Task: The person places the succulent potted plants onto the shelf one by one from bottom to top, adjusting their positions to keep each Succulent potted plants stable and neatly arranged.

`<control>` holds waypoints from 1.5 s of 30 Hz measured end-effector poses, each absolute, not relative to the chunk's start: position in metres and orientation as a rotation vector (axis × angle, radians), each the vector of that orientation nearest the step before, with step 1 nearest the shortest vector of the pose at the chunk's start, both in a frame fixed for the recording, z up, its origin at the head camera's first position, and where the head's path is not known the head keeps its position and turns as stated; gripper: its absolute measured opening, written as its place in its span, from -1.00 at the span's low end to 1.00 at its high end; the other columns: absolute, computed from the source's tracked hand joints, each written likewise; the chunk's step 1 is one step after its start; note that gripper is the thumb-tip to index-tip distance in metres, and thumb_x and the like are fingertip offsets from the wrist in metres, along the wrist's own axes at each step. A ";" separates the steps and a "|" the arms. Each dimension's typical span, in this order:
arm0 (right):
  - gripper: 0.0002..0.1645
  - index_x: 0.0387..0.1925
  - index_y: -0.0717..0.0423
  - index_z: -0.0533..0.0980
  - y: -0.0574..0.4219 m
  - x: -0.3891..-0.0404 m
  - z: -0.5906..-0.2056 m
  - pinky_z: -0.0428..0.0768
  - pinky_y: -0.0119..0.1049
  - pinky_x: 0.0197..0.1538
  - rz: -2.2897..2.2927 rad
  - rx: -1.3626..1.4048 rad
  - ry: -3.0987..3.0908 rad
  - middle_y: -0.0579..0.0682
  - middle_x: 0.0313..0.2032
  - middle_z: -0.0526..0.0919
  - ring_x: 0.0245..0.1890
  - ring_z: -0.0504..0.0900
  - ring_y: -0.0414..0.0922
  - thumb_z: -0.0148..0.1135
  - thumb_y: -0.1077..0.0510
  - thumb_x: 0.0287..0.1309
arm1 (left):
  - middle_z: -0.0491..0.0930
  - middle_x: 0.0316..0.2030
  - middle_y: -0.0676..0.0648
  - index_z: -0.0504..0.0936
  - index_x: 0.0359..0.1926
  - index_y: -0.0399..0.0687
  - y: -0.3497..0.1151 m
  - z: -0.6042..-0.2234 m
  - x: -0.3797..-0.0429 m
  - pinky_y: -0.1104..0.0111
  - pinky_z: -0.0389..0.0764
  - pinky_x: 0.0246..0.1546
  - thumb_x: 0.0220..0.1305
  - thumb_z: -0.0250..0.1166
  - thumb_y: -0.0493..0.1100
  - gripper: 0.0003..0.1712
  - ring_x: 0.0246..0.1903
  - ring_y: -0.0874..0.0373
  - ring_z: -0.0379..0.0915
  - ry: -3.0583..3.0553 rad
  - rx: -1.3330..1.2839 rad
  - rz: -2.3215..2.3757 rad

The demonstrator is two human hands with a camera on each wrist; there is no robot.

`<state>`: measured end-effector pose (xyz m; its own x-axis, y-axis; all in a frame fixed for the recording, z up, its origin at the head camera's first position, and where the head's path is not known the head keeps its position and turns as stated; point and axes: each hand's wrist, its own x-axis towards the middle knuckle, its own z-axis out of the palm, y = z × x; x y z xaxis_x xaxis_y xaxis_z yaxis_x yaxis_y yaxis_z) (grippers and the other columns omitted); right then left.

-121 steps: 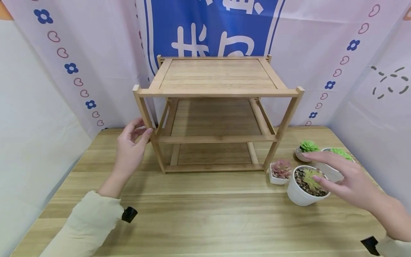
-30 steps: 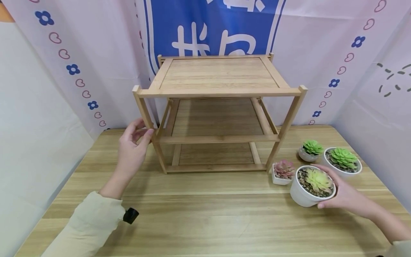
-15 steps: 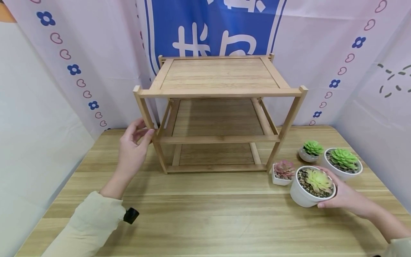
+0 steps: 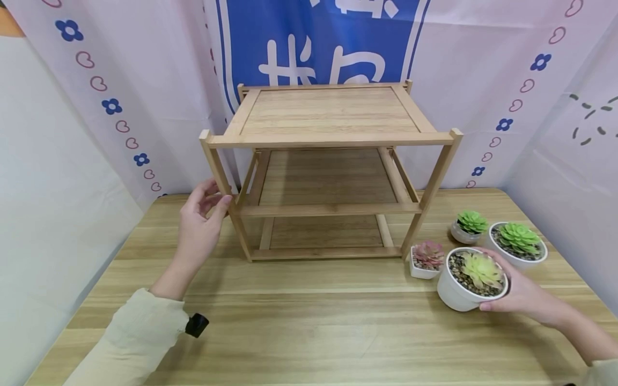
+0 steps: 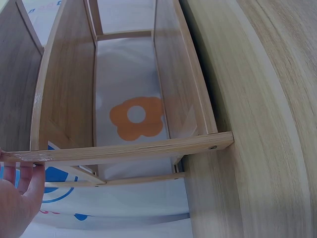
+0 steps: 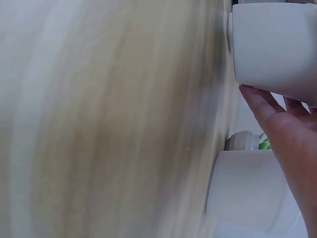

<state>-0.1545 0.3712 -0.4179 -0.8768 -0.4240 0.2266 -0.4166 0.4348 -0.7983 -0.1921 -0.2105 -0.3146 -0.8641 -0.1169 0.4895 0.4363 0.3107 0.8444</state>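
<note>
My left hand (image 4: pixel 200 222) holds the left front post of a three-tier wooden shelf rack (image 4: pixel 333 140), thumb in front and fingers behind. The left wrist view shows the fingers (image 5: pixel 30 183) against that post, partly hidden by it. Over on the right, my right hand (image 4: pixel 519 292) grips a white round pot (image 4: pixel 456 294) with a yellow-green succulent (image 4: pixel 482 269) in pebbles. Its thumb lies on the near side, the other fingers round the far side, partly covered by the pot. From the right wrist, the white pot (image 6: pixel 275 47) appears close to the table.
A small square pot with a reddish succulent (image 4: pixel 427 256) stands between the rack and the held pot. Behind are a small grey pot with a green succulent (image 4: pixel 470 224) and a larger white pot (image 4: pixel 523 261). A printed curtain (image 4: pixel 478 48) hangs behind the wooden table (image 4: pixel 309 332).
Since the earliest frame, my right hand has come down from above the pots and taken hold of the yellow-green succulent's pot. My left hand stays on the rack post.
</note>
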 end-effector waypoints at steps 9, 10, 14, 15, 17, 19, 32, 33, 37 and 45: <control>0.40 0.57 -0.05 0.10 0.367 -0.154 -0.409 0.33 -0.71 0.14 -1.492 -0.831 2.606 -0.49 0.25 0.38 0.16 0.39 -0.51 0.50 0.57 -0.35 | 0.50 0.14 -0.27 0.38 0.34 -0.44 -0.211 -0.314 -0.192 0.55 0.64 0.01 0.52 0.15 -0.35 -0.55 0.00 0.26 0.52 -2.124 -0.282 -1.582; 0.40 0.57 -0.06 0.10 0.366 -0.154 -0.407 0.33 -0.71 0.15 -1.498 -0.848 2.593 -0.48 0.25 0.38 0.17 0.40 -0.51 0.49 0.57 -0.35 | 0.50 0.14 -0.27 0.38 0.34 -0.44 -0.211 -0.314 -0.192 0.55 0.64 0.00 0.52 0.15 -0.35 -0.55 -0.01 0.27 0.52 -2.126 -0.282 -1.580; 0.39 0.56 -0.05 0.12 0.361 -0.154 -0.400 0.36 -0.68 0.18 -1.536 -0.922 2.533 -0.42 0.27 0.42 0.19 0.42 -0.46 0.48 0.56 -0.37 | 0.50 0.14 -0.26 0.38 0.33 -0.43 -0.211 -0.314 -0.192 0.55 0.64 0.01 0.53 0.15 -0.35 -0.56 0.00 0.27 0.51 -2.129 -0.276 -1.580; 0.38 0.56 -0.05 0.13 0.359 -0.154 -0.398 0.36 -0.68 0.19 -1.538 -0.937 2.527 -0.41 0.27 0.42 0.19 0.43 -0.45 0.49 0.55 -0.37 | 0.50 0.14 -0.26 0.38 0.33 -0.44 -0.211 -0.314 -0.192 0.55 0.64 0.01 0.53 0.15 -0.34 -0.56 0.00 0.27 0.51 -2.130 -0.274 -1.581; 0.37 0.56 -0.01 0.13 0.357 -0.154 -0.395 0.37 -0.66 0.20 -1.554 -0.960 2.494 -0.36 0.28 0.44 0.20 0.44 -0.42 0.48 0.55 -0.36 | 0.50 0.13 -0.25 0.38 0.33 -0.44 -0.211 -0.314 -0.192 0.55 0.64 0.01 0.53 0.15 -0.35 -0.56 0.00 0.27 0.51 -2.128 -0.273 -1.587; 0.35 0.56 0.03 0.13 0.355 -0.154 -0.391 0.37 -0.65 0.20 -1.560 -0.978 2.477 -0.34 0.29 0.45 0.20 0.45 -0.41 0.48 0.53 -0.35 | 0.50 0.13 -0.25 0.38 0.32 -0.45 -0.211 -0.314 -0.192 0.55 0.64 0.01 0.53 0.15 -0.35 -0.56 0.00 0.26 0.51 -2.128 -0.273 -1.591; 0.38 0.58 -0.18 0.10 0.353 -0.153 -0.380 0.35 -0.66 0.19 -1.495 -0.978 2.528 -0.40 0.30 0.41 0.21 0.42 -0.44 0.50 0.48 -0.30 | 0.50 0.14 -0.25 0.38 0.33 -0.44 -0.212 -0.313 -0.192 0.55 0.64 0.01 0.53 0.15 -0.32 -0.56 0.00 0.27 0.51 -2.146 -0.274 -1.569; 0.38 0.58 -0.16 0.10 0.352 -0.153 -0.380 0.37 -0.65 0.19 -1.501 -0.979 2.521 -0.40 0.30 0.41 0.21 0.43 -0.43 0.50 0.47 -0.29 | 0.50 0.14 -0.25 0.38 0.33 -0.44 -0.212 -0.313 -0.192 0.56 0.64 0.01 0.53 0.15 -0.32 -0.56 -0.01 0.27 0.50 -2.147 -0.272 -1.568; 0.38 0.59 -0.20 0.09 0.348 -0.153 -0.376 0.40 -0.61 0.19 -1.539 -0.980 2.468 -0.36 0.32 0.40 0.22 0.43 -0.41 0.49 0.47 -0.28 | 0.49 0.14 -0.26 0.37 0.32 -0.45 -0.211 -0.313 -0.192 0.57 0.63 0.01 0.53 0.15 -0.33 -0.56 -0.01 0.28 0.50 -2.146 -0.275 -1.567; 0.38 0.59 -0.03 0.08 0.337 -0.153 -0.366 0.43 -0.56 0.20 -1.549 -1.008 2.438 -0.30 0.34 0.38 0.23 0.43 -0.37 0.50 0.47 -0.31 | 0.50 0.13 -0.24 0.38 0.32 -0.44 -0.212 -0.313 -0.192 0.56 0.64 0.00 0.53 0.15 -0.32 -0.56 0.00 0.26 0.51 -2.131 -0.286 -1.587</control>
<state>-0.1530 0.3368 -0.3662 -0.7799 -0.5659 0.2675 -0.4826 0.2715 -0.8327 -0.1924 -0.2116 -0.3135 -0.8705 -0.1068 0.4804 0.4297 0.3110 0.8477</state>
